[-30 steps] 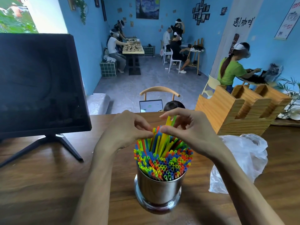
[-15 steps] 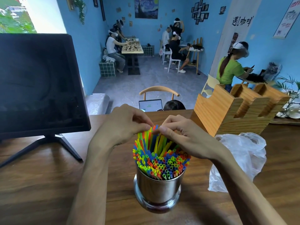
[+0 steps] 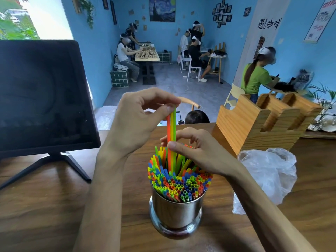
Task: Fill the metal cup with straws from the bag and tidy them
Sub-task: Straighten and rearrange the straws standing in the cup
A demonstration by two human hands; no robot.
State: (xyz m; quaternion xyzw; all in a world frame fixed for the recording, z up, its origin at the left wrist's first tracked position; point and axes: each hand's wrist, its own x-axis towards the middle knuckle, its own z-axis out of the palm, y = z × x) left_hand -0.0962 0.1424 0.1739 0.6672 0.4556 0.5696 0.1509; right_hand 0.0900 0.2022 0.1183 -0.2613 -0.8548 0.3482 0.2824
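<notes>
A shiny metal cup (image 3: 175, 213) stands on the wooden table near its front edge, packed with several colourful straws (image 3: 179, 186). A few straws, orange, yellow and green (image 3: 171, 131), stick up high above the rest. My left hand (image 3: 138, 120) pinches their top ends between thumb and fingers. My right hand (image 3: 198, 151) is lower, with thumb and forefinger pinching the same raised straws just above the bundle. A crumpled clear plastic bag (image 3: 269, 175) lies on the table to the right of the cup.
A dark monitor (image 3: 41, 95) on a splayed stand fills the left side of the table. A wooden organiser box (image 3: 254, 122) stands at the back right, behind the bag. Beyond the table edge are a chair back, a person's head and other people at distant tables.
My left hand has risen, drawing a few straws up out of the bundle. My right hand moved from the straw tops to pinching those raised straws lower down.
</notes>
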